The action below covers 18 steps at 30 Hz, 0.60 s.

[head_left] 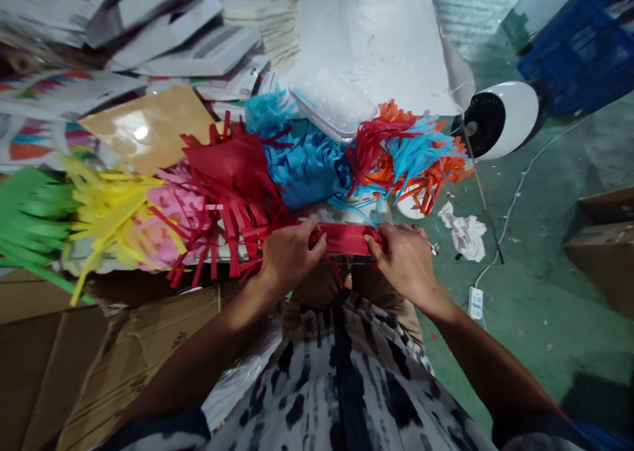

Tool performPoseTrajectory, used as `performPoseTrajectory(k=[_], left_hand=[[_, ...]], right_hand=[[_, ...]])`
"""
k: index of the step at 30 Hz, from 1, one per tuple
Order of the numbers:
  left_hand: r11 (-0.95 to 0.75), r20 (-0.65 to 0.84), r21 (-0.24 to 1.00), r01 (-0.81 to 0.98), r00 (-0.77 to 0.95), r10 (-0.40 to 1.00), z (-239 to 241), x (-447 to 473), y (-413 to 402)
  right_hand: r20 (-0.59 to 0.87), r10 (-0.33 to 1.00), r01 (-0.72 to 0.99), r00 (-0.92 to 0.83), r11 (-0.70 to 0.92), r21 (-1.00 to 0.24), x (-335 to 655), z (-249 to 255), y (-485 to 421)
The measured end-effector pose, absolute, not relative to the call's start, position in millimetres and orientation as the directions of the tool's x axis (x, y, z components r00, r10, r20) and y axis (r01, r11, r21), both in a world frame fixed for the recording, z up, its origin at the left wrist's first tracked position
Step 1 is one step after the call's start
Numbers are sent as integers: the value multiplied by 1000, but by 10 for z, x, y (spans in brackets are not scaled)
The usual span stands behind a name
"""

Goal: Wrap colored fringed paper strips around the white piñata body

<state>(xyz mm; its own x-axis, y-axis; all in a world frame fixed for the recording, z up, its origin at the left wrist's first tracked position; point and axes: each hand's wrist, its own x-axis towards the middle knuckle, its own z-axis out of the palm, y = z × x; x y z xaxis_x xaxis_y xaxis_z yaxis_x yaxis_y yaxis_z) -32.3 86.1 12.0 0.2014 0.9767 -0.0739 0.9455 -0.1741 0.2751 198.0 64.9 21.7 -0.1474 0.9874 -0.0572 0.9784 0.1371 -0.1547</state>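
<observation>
A: Starting nearest, seeing what?

B: Looking down over patterned clothing, with flattened cardboard toward 8 o'clock.

A: Holding anything?

B: Yes, holding a red strip at the clock's centre, close in front of the body. Gripping one end with the left hand, the other with the right hand. Seen clamped on it on both sides, by fingers pressed against the material.

A: And just beyond?

B: Reaching red fringed paper toward 10, beside the left hand; then blue fringed paper at 11 and orange fringed paper toward 2.

A: Going further left?

B: Passing pink fringed paper, yellow fringed paper and green fringed paper, all around 9.

A: Farther still?

B: Finding a plastic tray at 12, on the white tabletop, and a brown envelope at 10. Down on the green floor, spotting crumpled white paper at 3, a power strip at 4 and, farthest, a blue crate toward 2.
</observation>
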Motion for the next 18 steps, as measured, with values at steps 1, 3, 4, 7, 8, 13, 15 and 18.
performPoseTrajectory(k=[1, 3, 4, 7, 8, 13, 15, 18], left_hand=[[-191, -58, 266, 945, 213, 975, 123, -310, 851], [-263, 34, 247, 933, 263, 964, 130, -293, 835], [-325, 108, 235, 916, 308, 945, 134, -289, 831], [-623, 285, 187, 759, 565, 774, 149, -293, 842], [-722, 292, 181, 668, 665, 688, 156, -296, 850], [-874, 184, 167, 456, 857, 482, 210, -303, 881], [-880, 164, 142, 453, 866, 473, 231, -310, 881], [-889, 148, 125, 440, 878, 455, 247, -324, 872]], right_hand=[[-56, 988, 979, -146, 136, -154, 1979, 219, 650], [-52, 988, 979, -144, 134, -150, 1966, 219, 648], [-51, 988, 980, -143, 135, -145, 1952, 216, 646], [-47, 989, 983, -143, 136, -124, 1914, 200, 651], [-47, 988, 983, -145, 139, -121, 1922, 196, 656], [6, 996, 971, -90, 89, -220, 2338, 306, 655], [97, 995, 963, -7, 33, -269, 2584, 442, 585], [360, 929, 979, 90, -17, -203, 2726, 637, 389]])
